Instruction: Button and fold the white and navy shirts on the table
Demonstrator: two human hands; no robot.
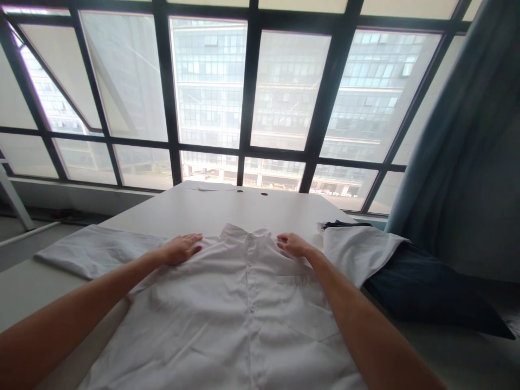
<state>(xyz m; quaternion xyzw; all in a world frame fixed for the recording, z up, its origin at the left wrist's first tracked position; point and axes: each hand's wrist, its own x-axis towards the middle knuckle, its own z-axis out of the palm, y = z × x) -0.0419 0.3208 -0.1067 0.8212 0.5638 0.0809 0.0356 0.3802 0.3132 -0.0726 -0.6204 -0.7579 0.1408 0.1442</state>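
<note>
A white button-up shirt (pixel 211 309) lies front side up on the white table, its collar (pixel 235 232) towards the window. Its left-hand sleeve (pixel 109 249) is spread out sideways over the table. My left hand (pixel 181 250) rests flat on the shoulder left of the collar, fingers stretched out and thumb apart. Right of the collar, my right hand (pixel 293 245) has its fingers curled at the other shoulder, closed on the fabric. The chest pocket (pixel 294 280) shows below that hand. My right forearm hides part of the shirt's side.
Dark navy cloth (pixel 426 292) lies at the right, partly under white fabric (pixel 361 246). The table (pixel 280 208) reaches to the window, with two small round holes near its far edge. A grey-blue curtain (pixel 455 135) hangs at the right.
</note>
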